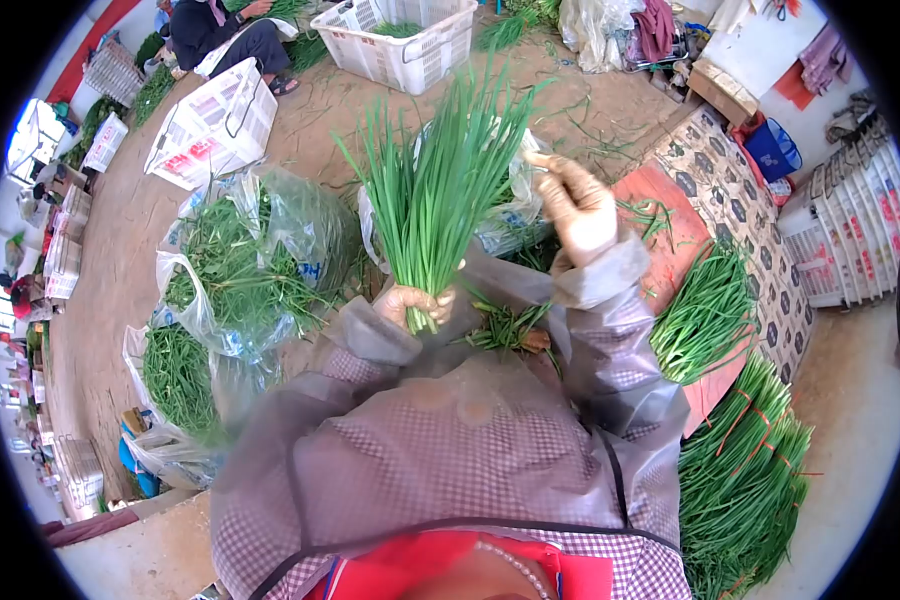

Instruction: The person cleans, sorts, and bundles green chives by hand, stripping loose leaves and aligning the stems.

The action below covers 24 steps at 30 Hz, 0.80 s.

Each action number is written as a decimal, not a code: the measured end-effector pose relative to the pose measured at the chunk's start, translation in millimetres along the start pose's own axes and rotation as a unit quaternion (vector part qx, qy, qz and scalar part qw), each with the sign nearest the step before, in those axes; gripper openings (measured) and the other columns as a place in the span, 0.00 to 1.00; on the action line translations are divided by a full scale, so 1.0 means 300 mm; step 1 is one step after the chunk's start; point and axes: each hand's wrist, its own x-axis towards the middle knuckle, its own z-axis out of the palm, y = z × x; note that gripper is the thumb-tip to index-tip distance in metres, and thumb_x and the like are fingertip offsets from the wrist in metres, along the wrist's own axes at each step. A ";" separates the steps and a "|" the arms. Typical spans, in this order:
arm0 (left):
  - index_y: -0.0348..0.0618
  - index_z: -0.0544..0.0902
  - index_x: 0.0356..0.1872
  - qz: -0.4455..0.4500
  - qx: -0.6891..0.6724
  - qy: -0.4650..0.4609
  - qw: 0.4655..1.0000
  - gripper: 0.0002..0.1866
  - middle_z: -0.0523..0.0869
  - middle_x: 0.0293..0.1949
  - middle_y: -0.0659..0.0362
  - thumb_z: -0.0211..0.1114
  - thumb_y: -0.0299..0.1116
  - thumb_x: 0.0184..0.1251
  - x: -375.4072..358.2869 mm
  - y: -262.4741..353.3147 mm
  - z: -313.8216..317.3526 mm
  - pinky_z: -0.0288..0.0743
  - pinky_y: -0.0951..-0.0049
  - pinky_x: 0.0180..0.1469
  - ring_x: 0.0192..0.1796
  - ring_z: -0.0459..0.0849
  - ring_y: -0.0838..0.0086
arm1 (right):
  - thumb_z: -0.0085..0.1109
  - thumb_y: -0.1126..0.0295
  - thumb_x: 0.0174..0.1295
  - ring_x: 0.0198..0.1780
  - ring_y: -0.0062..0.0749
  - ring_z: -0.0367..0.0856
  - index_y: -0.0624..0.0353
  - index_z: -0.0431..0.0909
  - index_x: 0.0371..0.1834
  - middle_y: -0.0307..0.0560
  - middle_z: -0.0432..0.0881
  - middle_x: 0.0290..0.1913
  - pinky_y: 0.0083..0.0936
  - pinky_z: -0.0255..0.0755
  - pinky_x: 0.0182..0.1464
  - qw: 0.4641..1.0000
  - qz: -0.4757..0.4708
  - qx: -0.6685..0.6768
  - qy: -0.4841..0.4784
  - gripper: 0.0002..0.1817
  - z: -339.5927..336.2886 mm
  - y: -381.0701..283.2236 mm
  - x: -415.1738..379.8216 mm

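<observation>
A fan-shaped bunch of garlic chives [432,200] stands upright in front of me, its pale cut ends pointing down. My left hand [413,303], in a thin glove, is closed around the lower stems. To the right of the leaves I see my right hand [580,208] raised, gloved too, with fingers bent and drawn together; whatever is at the fingertips is too small to make out. Loose chives [505,328] lie at my lap below the bunch. A pile of chives [705,310] rests on a red board [660,190] at my right.
Plastic bags of loose greens [240,250] stand at my left. Tied chive bundles [745,470] are stacked at the lower right. White crates [220,125] and another crate [400,50] sit on the floor ahead. A seated person [225,40] works at the far left.
</observation>
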 end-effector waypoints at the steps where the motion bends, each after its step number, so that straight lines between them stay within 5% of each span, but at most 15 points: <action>1: 0.35 0.64 0.64 -0.001 0.004 0.000 1.000 0.40 0.73 0.31 0.58 0.63 0.26 0.41 0.002 0.001 0.006 0.64 0.72 0.33 0.28 0.71 0.75 | 0.61 0.71 0.60 0.25 0.12 0.68 0.58 0.79 0.54 0.31 0.76 0.24 0.15 0.65 0.29 0.999 -0.019 -0.029 -0.023 0.17 0.016 0.008 -0.002; 4: 0.35 0.68 0.62 0.006 0.006 0.018 1.000 0.37 0.74 0.31 0.57 0.60 0.22 0.42 -0.003 0.006 0.049 0.66 0.73 0.32 0.28 0.70 0.74 | 0.65 0.67 0.56 0.21 0.16 0.66 0.55 0.73 0.61 0.32 0.70 0.18 0.19 0.65 0.27 0.972 -0.021 -0.212 -0.095 0.27 0.081 -0.009 0.014; 5: 0.35 0.68 0.62 0.006 0.008 0.017 1.000 0.37 0.74 0.31 0.57 0.60 0.22 0.42 -0.006 0.005 0.050 0.66 0.73 0.32 0.28 0.70 0.74 | 0.65 0.64 0.56 0.21 0.25 0.74 0.53 0.72 0.62 0.39 0.75 0.18 0.24 0.69 0.28 0.943 -0.035 -0.312 -0.110 0.29 0.097 0.008 0.030; 7: 0.35 0.68 0.62 -0.002 -0.001 0.002 1.000 0.37 0.75 0.31 0.56 0.61 0.21 0.42 -0.011 0.006 0.049 0.67 0.73 0.33 0.29 0.71 0.73 | 0.62 0.64 0.56 0.24 0.38 0.79 0.55 0.75 0.56 0.45 0.79 0.21 0.31 0.73 0.29 0.902 -0.104 -0.408 -0.094 0.22 0.121 0.057 0.040; 10: 0.35 0.68 0.62 -0.007 -0.004 0.002 1.000 0.37 0.75 0.32 0.56 0.61 0.21 0.42 -0.016 0.008 0.049 0.67 0.73 0.33 0.29 0.72 0.73 | 0.59 0.66 0.57 0.26 0.44 0.81 0.57 0.76 0.44 0.48 0.80 0.22 0.36 0.74 0.30 0.862 -0.215 -0.446 -0.105 0.13 0.125 0.113 0.065; 13: 0.35 0.67 0.63 -0.009 -0.003 -0.007 1.000 0.37 0.76 0.32 0.56 0.61 0.21 0.42 -0.014 0.002 0.024 0.67 0.73 0.33 0.29 0.72 0.73 | 0.58 0.67 0.58 0.26 0.46 0.80 0.59 0.75 0.33 0.49 0.79 0.21 0.37 0.74 0.29 0.825 -0.194 -0.524 -0.089 0.07 0.104 0.094 0.082; 15: 0.35 0.67 0.63 -0.004 -0.005 -0.007 1.000 0.37 0.76 0.32 0.56 0.61 0.21 0.43 -0.018 0.001 0.020 0.67 0.73 0.34 0.29 0.72 0.73 | 0.58 0.67 0.60 0.24 0.43 0.79 0.59 0.76 0.30 0.50 0.77 0.20 0.34 0.72 0.26 0.822 -0.219 -0.525 -0.040 0.08 0.080 0.077 0.086; 17: 0.36 0.67 0.63 0.003 -0.009 -0.008 1.000 0.37 0.76 0.32 0.56 0.60 0.21 0.43 -0.019 0.006 0.029 0.67 0.73 0.34 0.29 0.72 0.74 | 0.59 0.64 0.61 0.20 0.35 0.77 0.61 0.78 0.30 0.50 0.76 0.19 0.30 0.69 0.25 0.930 -0.174 -0.320 0.052 0.10 0.056 0.066 0.095; 18: 0.36 0.67 0.63 0.005 0.007 0.004 1.000 0.38 0.74 0.31 0.58 0.63 0.24 0.43 -0.019 0.007 0.040 0.65 0.73 0.33 0.28 0.70 0.74 | 0.61 0.61 0.62 0.20 0.26 0.74 0.62 0.80 0.31 0.48 0.77 0.20 0.28 0.67 0.25 0.987 -0.071 -0.131 0.051 0.13 0.054 0.057 0.085; 21: 0.36 0.67 0.63 0.005 0.025 0.022 0.999 0.38 0.73 0.29 0.59 0.66 0.28 0.43 -0.014 0.008 0.051 0.64 0.74 0.32 0.26 0.69 0.75 | 0.62 0.56 0.60 0.21 0.24 0.73 0.61 0.81 0.30 0.46 0.78 0.21 0.26 0.67 0.25 0.989 -0.019 -0.142 -0.043 0.16 0.067 0.029 0.037; 22: 0.36 0.67 0.63 0.000 0.027 0.029 0.999 0.38 0.73 0.29 0.59 0.66 0.27 0.43 -0.014 0.006 0.053 0.64 0.74 0.32 0.26 0.69 0.75 | 0.63 0.53 0.59 0.21 0.25 0.73 0.60 0.82 0.28 0.46 0.77 0.20 0.25 0.67 0.25 0.949 -0.040 -0.300 -0.093 0.18 0.076 0.015 0.027; 24: 0.36 0.67 0.62 0.000 0.025 0.026 0.999 0.38 0.73 0.29 0.59 0.65 0.27 0.43 -0.012 0.005 0.059 0.64 0.74 0.32 0.26 0.69 0.75 | 0.62 0.55 0.59 0.20 0.25 0.73 0.61 0.80 0.28 0.46 0.77 0.19 0.26 0.68 0.25 0.923 -0.072 -0.361 -0.115 0.17 0.111 0.053 0.003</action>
